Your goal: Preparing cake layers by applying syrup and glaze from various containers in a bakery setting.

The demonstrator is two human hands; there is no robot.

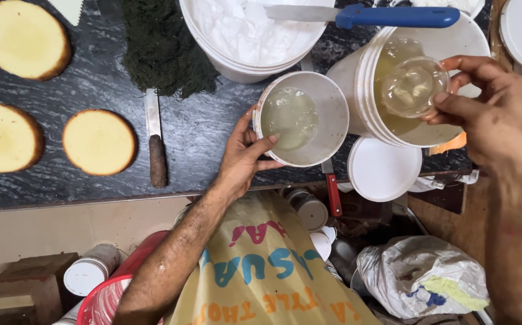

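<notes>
Right hand holds small clear cup over tilted bucket; left hand grips white tub.

Head view: right-hand fingers are closed round the cup rim, cup tilted above pale liquid in the bucket, which leans at the counter's right end. Left hand wraps the near wall of the tub, thumb hooked over the rim; the tub stands on the dark counter just left of the bucket and holds pale liquid. Behind it, a larger pail of white cream carries a blue-handled spatula. White lid lies beside the tub. Three round sponge cakes and a knife sit at left.
</notes>
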